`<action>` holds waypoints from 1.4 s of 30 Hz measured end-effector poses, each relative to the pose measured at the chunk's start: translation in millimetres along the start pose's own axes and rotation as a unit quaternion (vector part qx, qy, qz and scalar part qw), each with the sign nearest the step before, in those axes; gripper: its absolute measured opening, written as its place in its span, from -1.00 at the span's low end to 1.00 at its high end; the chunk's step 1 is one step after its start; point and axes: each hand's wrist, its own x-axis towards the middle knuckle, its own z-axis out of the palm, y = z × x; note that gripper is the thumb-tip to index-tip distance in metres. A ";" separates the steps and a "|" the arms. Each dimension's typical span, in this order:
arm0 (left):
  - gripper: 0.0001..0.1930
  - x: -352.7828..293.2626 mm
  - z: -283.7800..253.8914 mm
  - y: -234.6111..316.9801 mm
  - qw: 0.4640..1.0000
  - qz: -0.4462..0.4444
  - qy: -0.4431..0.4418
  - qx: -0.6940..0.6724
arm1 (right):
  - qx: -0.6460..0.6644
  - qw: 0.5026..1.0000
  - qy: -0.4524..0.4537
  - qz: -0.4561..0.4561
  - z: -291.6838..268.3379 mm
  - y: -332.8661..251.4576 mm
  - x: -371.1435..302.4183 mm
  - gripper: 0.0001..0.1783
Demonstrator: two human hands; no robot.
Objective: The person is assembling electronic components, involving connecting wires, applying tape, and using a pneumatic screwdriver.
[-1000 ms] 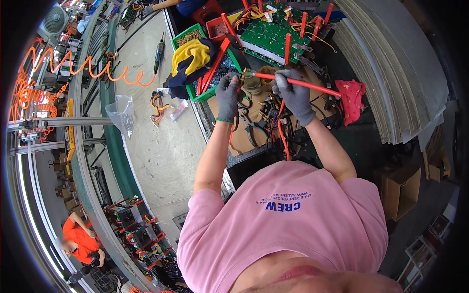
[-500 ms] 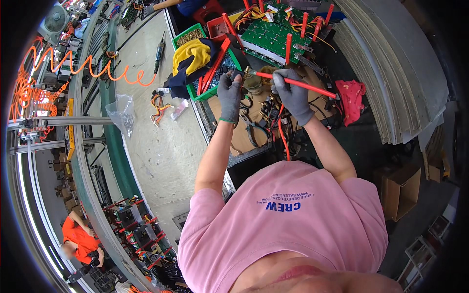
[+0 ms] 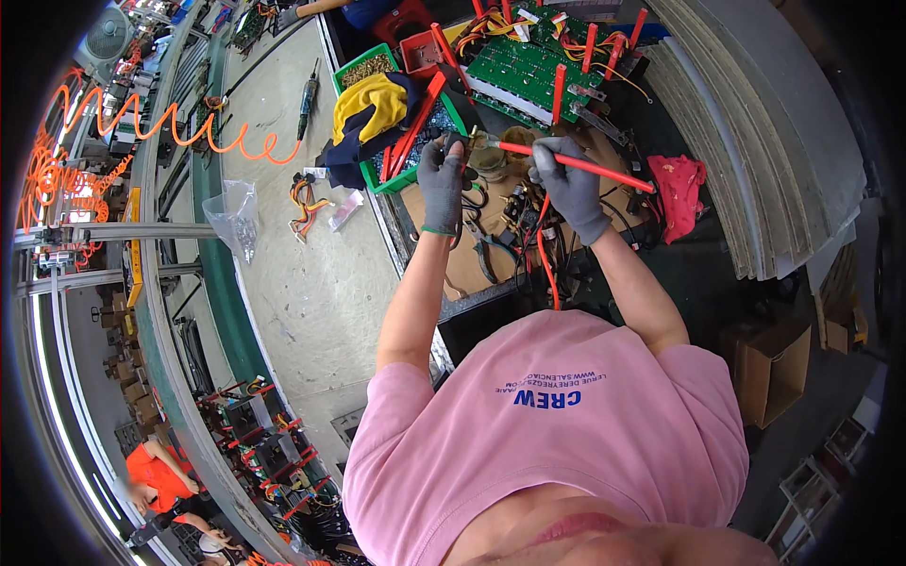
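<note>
My right hand (image 3: 570,187), in a grey glove, is closed round the handle of a long red brush (image 3: 618,174). Its pale metal end points left, toward my other hand. My gloved left hand (image 3: 441,189) has its fingers pinched on a small dark piece, too small to name. The brush tip is close to that piece; whether they touch I cannot tell. Beneath the brush tip stands a murky jar (image 3: 489,162). Pliers (image 3: 491,255) with dark handles lie on the cardboard (image 3: 458,275) below my left hand, beside a tangle of dark cables and small parts.
A green bin (image 3: 408,176) with small parts and red strips stands left of my hands, a yellow and navy cloth (image 3: 370,108) over its edge. Green circuit boards (image 3: 514,71) with red posts lie beyond. At right are a pink cloth (image 3: 676,196) and stacked grey sheets (image 3: 746,141).
My right hand has shifted slightly right with the brush, its tip drawing a little away from my left hand. In the lower left, a person in orange has moved, an arm now reaching lower.
</note>
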 end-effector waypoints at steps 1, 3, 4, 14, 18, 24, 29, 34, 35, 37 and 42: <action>-0.72 0.8 -0.3 0.5 1.000 0.010 0.003 -0.007 | -0.001 1.000 0.001 0.000 -1.1 -0.7 -0.8 -0.85; -0.72 0.6 -0.8 2.8 1.000 -0.007 0.003 -0.013 | 0.023 0.999 0.022 0.018 -2.5 -1.5 -1.8 -0.85; -0.73 0.1 -0.4 3.8 1.000 -0.023 0.004 -0.018 | 0.023 0.999 0.022 0.018 -2.9 -0.4 -0.5 -0.85; -0.74 0.5 4.3 -4.7 1.000 0.000 0.006 0.003 | 0.007 1.000 0.015 -0.017 7.2 -4.7 3.6 -0.84; -0.73 -1.3 1.7 -9.0 1.000 0.007 -0.001 0.006 | 0.010 1.000 0.014 -0.003 3.8 -3.7 2.6 -0.84; -0.73 -2.9 5.3 -9.1 0.999 0.039 -0.006 0.013 | -0.001 1.000 0.008 0.016 1.3 4.2 1.2 -0.82; -0.75 -4.8 2.0 -4.0 1.000 -0.004 -0.012 0.025 | 0.044 0.998 0.027 0.027 -4.6 -2.7 -0.2 -0.82; -0.78 -2.6 1.0 -9.4 0.989 -0.094 -0.045 -0.102 | 0.058 0.998 0.023 0.030 -5.2 -4.0 6.1 -0.83; -0.78 -2.3 0.6 -9.4 0.989 -0.094 -0.046 -0.102 | 0.058 0.998 0.024 0.030 -6.0 -2.9 4.6 -0.83; -0.77 -3.3 -1.9 -8.7 0.982 -0.136 -0.077 -0.110 | 0.077 0.996 0.019 0.031 -8.5 -0.6 -0.1 -0.82; -0.73 -0.6 -6.5 -16.0 0.956 -0.194 -0.130 -0.179 | 0.074 0.997 0.023 0.024 -13.3 0.6 -0.6 -0.82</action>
